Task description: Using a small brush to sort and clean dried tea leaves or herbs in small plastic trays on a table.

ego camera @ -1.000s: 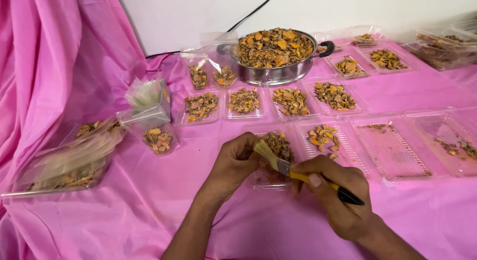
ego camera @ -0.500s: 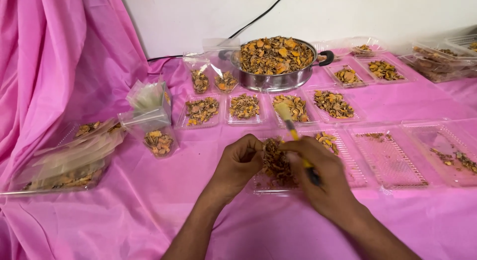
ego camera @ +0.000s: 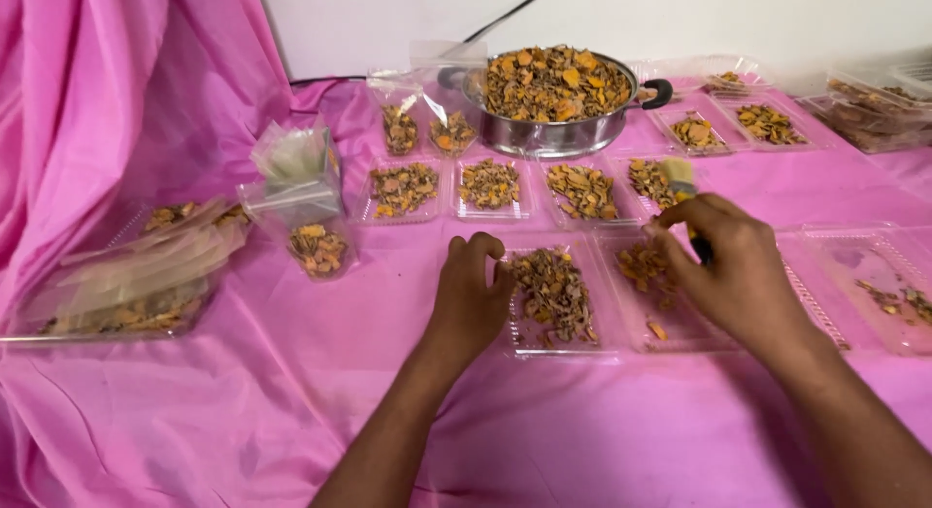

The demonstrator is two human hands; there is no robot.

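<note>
clear tray (ego camera: 515, 345) of orange-brown chips sits centre frame on the pink cloth (ego camera: 291, 392); left hand (ego camera: 471, 299) curled on its left edge | right hand (ego camera: 728, 265) closed round a small brush (ego camera: 680, 178), centre-right, over the next tray (ego camera: 680, 338) | steel pan (ego camera: 553, 134) heaped up top centre

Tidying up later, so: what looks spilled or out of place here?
Nothing has spilled on the pink cloth. A few orange-brown dried pieces lie scattered apart from the pile in one clear plastic tray.
</note>
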